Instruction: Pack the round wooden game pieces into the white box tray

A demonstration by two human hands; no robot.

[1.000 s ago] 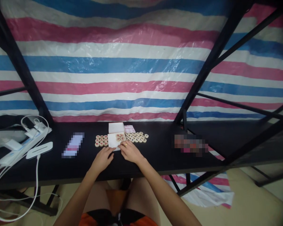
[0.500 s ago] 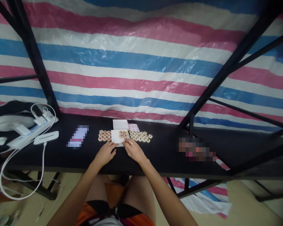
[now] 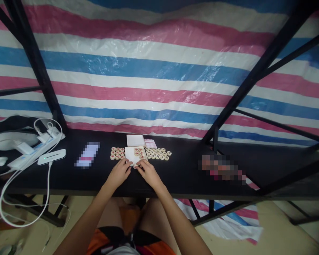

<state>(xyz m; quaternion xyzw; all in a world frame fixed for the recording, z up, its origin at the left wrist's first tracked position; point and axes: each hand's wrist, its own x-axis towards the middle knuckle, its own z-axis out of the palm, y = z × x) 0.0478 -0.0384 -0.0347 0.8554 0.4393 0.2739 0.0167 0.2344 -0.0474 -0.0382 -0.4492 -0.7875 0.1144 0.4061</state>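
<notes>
On the black table (image 3: 175,177) lies a small white box tray (image 3: 130,154) with a few round wooden game pieces (image 3: 138,151) in it. My left hand (image 3: 119,173) rests at the tray's near edge with its fingers curled against it. My right hand (image 3: 148,172) touches the same near edge from the right, fingers bent, a ring on one finger. The two hands' fingertips nearly meet. A group of red-marked pieces (image 3: 117,153) lies left of the tray. A larger group of pieces (image 3: 158,154) lies to its right.
A white lid (image 3: 135,140) and a pink-printed paper (image 3: 150,143) lie behind the tray. At the far left sit a white power strip (image 3: 34,150), chargers, cables and a flat white device (image 3: 51,156). Black frame bars rise on both sides before a striped tarp.
My right hand has slid left along the tray's near edge toward my left hand, and both hands have closed in on the tray. The camera view tilted slightly.
</notes>
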